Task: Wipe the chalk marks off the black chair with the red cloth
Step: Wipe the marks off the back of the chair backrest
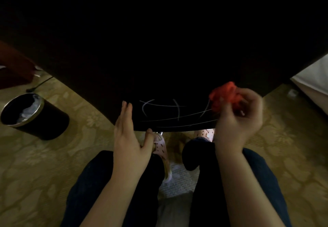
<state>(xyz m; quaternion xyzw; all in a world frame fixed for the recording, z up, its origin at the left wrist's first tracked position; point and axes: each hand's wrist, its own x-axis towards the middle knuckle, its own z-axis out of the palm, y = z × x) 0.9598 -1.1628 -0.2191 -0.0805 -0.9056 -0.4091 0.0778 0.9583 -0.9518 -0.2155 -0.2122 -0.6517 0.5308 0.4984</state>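
Observation:
The black chair fills the upper half of the view, its lower edge close in front of me. White chalk marks, curved strokes crossed by long lines, run along that lower edge. My left hand lies against the chair's left side just beside the marks, fingers straight and thumb under the edge. My right hand grips a bunched red cloth at the right end of the chalk lines, touching the chair there.
A black round bin with a shiny rim and crumpled waste stands on the patterned carpet to the left. A dark cable trails behind it. A white surface sits at the far right. My dark-trousered legs and pink slippers are below the chair.

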